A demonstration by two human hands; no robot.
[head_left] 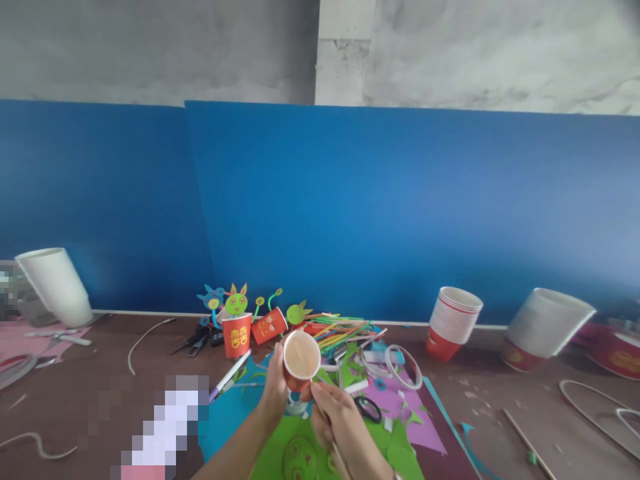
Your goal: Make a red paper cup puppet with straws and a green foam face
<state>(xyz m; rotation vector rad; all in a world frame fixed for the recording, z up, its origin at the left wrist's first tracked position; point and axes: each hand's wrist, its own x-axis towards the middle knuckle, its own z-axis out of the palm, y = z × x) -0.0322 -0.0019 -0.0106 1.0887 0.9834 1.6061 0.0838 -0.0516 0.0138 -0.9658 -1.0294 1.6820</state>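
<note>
My left hand is wrapped round the side of a red paper cup, whose white rim and pale inside face me. At the cup's lower edge, my right hand is closed round a thin wooden stick that slants down towards me. The fingertips of this hand touch or nearly touch the cup; the stick's far end is hidden by them. Beneath both hands lies a green paper sheet with a face drawn on it. A roll of clear tape is partly hidden behind the cup.
Behind stand a red cup with a green paper animal head, and a tipped red cup. Coloured straws, black-handled scissors, tape rolls and a marker lie about. Stacked cups stand right, before a blue partition.
</note>
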